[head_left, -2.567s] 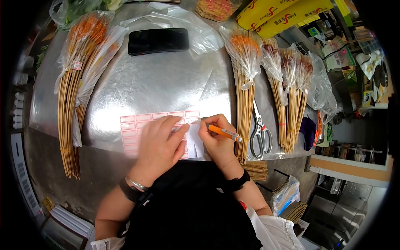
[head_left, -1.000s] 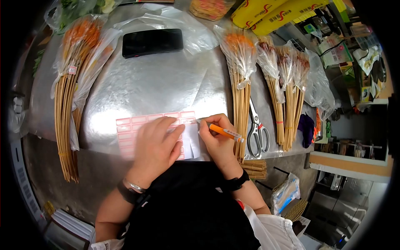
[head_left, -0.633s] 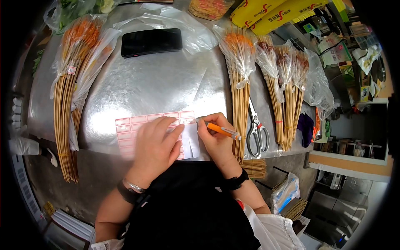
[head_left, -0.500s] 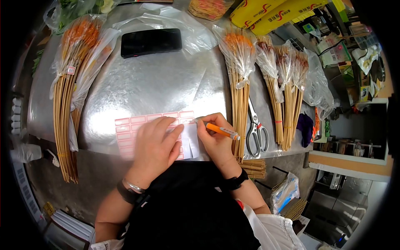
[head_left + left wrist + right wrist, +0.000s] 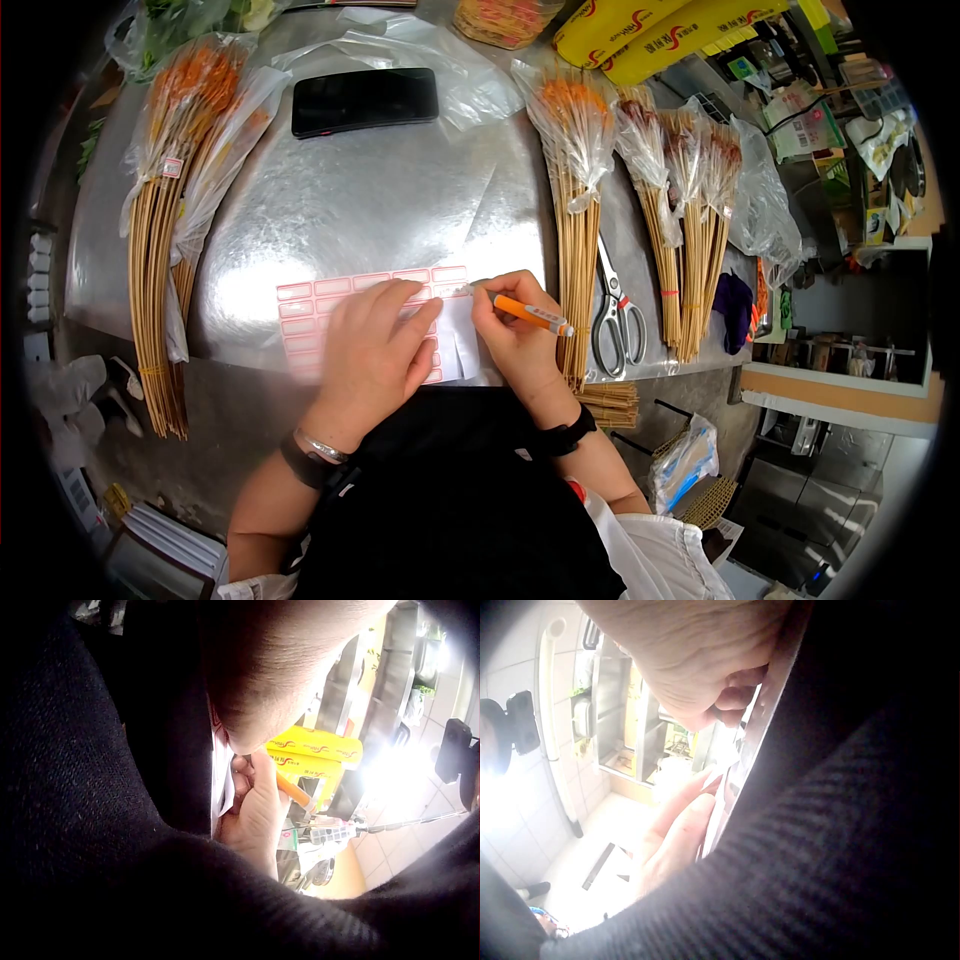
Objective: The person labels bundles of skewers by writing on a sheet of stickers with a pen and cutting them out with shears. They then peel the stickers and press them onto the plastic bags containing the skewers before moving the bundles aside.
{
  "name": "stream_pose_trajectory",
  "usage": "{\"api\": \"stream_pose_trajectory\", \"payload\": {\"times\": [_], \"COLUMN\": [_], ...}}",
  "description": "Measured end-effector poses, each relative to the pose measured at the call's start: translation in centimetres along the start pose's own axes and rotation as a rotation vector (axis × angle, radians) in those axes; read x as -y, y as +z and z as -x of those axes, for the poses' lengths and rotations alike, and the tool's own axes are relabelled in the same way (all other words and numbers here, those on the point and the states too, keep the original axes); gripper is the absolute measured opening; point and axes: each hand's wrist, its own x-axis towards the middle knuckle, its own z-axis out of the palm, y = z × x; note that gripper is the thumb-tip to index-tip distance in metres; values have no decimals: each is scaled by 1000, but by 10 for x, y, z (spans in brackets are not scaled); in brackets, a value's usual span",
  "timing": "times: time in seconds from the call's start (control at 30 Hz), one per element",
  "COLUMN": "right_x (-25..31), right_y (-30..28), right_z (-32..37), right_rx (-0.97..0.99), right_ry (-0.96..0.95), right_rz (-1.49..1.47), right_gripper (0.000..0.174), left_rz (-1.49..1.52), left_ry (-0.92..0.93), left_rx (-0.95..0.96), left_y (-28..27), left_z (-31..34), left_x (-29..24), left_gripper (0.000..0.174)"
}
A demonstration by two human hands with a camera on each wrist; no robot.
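Observation:
A sheet of red-bordered sticker labels lies at the near edge of the metal table, in front of the person. My left hand rests on it with fingers extended, covering much of its middle. At the sheet's right side, my right hand pinches an orange marker pen. The pen's tip end is at a label near the upper right corner, partly hidden by the fingers. In the left wrist view, the pen slants up out of the right hand.
Bagged skewer bundles lie at left, with another skewer bundle right of the hands. Scissors lie beside that one, and more skewers beyond. A black phone and yellow wrap rolls are farther back.
The pen and right hand make only slight movements at the upper right label; the left hand stays on the sheet. Someone's white shoes and legs have come into view at far left.

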Motion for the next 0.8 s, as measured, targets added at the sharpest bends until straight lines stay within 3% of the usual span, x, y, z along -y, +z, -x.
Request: {"api": "stream_pose_trajectory", "payload": {"times": [0.8], "right_x": [-3], "right_y": [-4], "right_z": [4], "right_rx": [-45], "right_ry": [25], "right_rz": [-81], "right_gripper": [12], "left_rz": [0], "left_ry": [1], "left_rx": [-1], "left_y": [0], "left_z": [0], "left_x": [0], "left_gripper": [49]}}
